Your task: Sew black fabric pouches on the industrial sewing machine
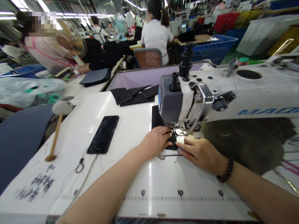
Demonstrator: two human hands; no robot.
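A black fabric piece (172,143) lies under the presser foot (179,132) of a white and grey sewing machine (171,96). My left hand (155,141) rests on this fabric, left of the foot, its fingers stretched out flat and the thumb apart. From the other side, my right hand (202,154) reaches in with extended fingers. Its fingertips touch the fabric's right edge beside the metal needle plate, and I see no grip on it. More of the black fabric spreads behind my left fingers, partly hidden by the machine head.
Folded black pieces (133,95) lie behind the machine head. On the left are a phone (102,134) with a ring strap and a mallet (56,135). Dark olive cloth (243,143) sits under the machine arm. Co-workers sit beyond, near a blue basket (210,49).
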